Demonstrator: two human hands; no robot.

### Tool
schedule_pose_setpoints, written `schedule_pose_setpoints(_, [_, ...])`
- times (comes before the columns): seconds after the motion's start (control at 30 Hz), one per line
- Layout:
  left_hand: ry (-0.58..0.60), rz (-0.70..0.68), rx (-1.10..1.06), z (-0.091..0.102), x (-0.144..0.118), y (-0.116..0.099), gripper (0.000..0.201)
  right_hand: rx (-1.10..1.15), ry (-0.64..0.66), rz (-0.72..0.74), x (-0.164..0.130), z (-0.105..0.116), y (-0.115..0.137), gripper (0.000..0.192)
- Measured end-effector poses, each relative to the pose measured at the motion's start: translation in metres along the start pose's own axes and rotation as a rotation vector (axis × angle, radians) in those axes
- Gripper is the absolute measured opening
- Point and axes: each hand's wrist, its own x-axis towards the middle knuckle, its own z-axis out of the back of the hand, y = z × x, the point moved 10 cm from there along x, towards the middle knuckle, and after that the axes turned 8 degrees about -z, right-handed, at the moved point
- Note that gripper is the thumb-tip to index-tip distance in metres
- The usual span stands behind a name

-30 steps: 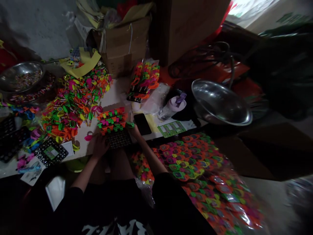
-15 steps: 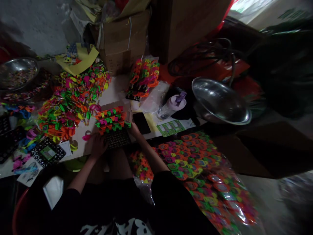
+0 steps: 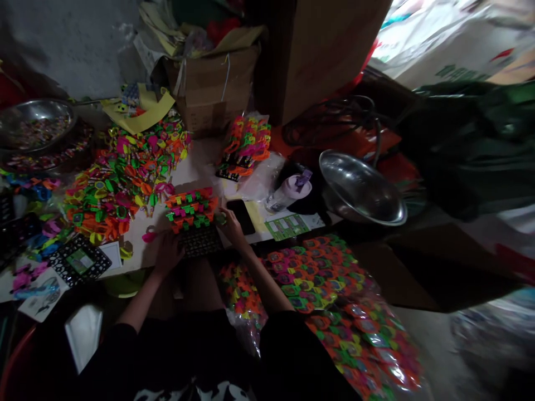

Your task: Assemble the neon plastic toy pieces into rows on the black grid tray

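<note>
Left hand point(image 3: 168, 252) grip on perforated black tray point(image 3: 202, 240), ridged neon plastic toys point(image 3: 190, 209)

I see neon orange, green and pink pieces in rows on the black dotted tray point(image 3: 196, 225). At ten o'clock the loose pile point(image 3: 125, 175) has the same neon colours plus yellow. The bowl point(image 3: 360, 189) is shiny silver, the phone point(image 3: 241, 216) black, the bottle point(image 3: 288, 192) pale purple.

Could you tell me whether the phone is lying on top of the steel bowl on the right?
No, the phone lies flat on the table beside the right hand, well apart from the bowl.
</note>
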Motion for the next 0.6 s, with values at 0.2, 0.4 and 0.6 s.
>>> schedule_pose_setpoints(0.2, [0.024,0.011,-0.049,-0.007,-0.002,0.002,0.048,-0.231,0.050,0.074,-0.015,0.007,0.025,0.031])
schedule_pose_setpoints(0.4, [-0.001,0.011,-0.052,-0.011,-0.008,0.008,0.046,-0.305,0.078,0.074,-0.003,-0.003,0.035,0.038])
schedule_pose_setpoints(0.6, [0.001,0.045,-0.106,-0.013,-0.001,-0.003,0.045,-0.170,0.134,0.008,-0.008,0.006,0.031,0.035])
